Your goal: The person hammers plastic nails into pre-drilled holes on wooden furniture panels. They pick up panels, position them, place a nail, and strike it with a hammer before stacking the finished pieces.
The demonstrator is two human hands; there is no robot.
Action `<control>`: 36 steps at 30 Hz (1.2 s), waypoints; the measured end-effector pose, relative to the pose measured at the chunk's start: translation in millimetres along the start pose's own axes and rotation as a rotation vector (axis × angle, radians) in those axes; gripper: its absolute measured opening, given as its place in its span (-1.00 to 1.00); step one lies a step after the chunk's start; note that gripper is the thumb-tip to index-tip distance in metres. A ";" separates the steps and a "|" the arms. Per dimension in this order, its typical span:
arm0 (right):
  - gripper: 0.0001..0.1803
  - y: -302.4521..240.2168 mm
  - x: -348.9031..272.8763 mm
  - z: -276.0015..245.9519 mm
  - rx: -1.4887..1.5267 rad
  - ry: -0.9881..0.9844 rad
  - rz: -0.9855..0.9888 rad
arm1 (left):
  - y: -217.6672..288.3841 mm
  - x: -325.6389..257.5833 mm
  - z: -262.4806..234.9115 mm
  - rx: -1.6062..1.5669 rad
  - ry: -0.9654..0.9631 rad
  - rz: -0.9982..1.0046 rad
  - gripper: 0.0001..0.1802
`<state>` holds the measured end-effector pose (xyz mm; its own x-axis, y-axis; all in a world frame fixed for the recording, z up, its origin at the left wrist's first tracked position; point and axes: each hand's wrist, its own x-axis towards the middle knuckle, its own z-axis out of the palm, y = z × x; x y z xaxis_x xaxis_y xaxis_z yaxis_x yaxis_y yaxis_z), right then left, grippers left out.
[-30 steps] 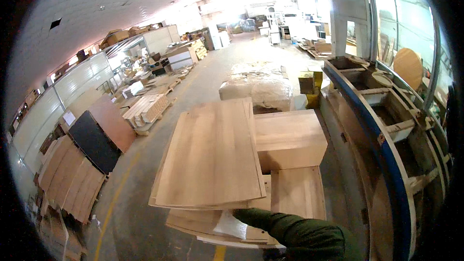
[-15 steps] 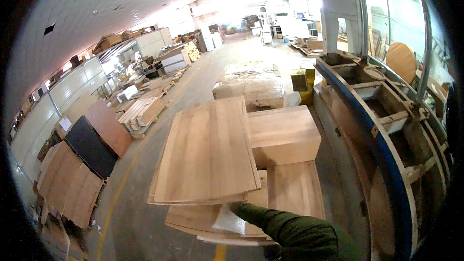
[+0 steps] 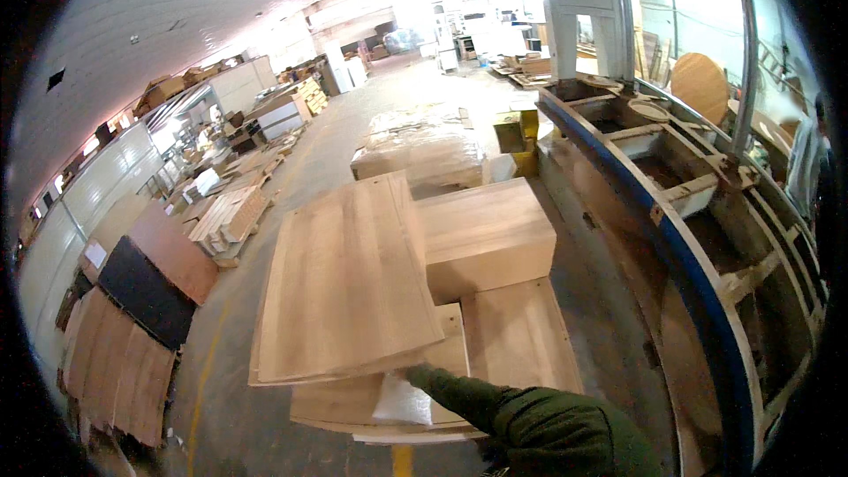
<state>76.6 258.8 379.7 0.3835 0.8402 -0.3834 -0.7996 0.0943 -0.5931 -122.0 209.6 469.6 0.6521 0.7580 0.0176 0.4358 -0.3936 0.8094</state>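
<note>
The right hand (image 3: 405, 399), in a white glove on a dark green sleeve, grips the near edge of a wooden panel (image 3: 344, 278), lifted tilted above stacked wooden boards (image 3: 521, 331) on the floor. The left hand is out of view.

Surface finish: bare timber

Your wood panel (image 3: 344, 283) shows pale, smooth, matt grain; your glove (image 3: 402, 402) looks white cloth.

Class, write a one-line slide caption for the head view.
A gloved hand on a green sleeve lifts thin wooden sheets off a stack in a workshop.
</note>
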 end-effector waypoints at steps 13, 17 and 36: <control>-0.83 -43.1 -127.8 -84.3 0.309 -0.161 0.217 | 26.1 -3.3 56.6 -0.052 -0.259 0.145 -0.68; -0.66 -27.1 -193.8 -144.3 0.297 -0.311 0.177 | 51.2 -11.1 95.5 -0.080 -0.408 0.251 -0.68; -0.71 -156.2 -410.2 -226.4 0.142 0.075 0.015 | 158.2 -85.1 316.1 -0.059 -0.122 0.677 -0.73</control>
<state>148.8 -221.4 469.3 0.4004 0.8001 -0.4467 -0.8608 0.1614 -0.4826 87.5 -81.6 410.6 0.8354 0.2897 0.4672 -0.1247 -0.7279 0.6743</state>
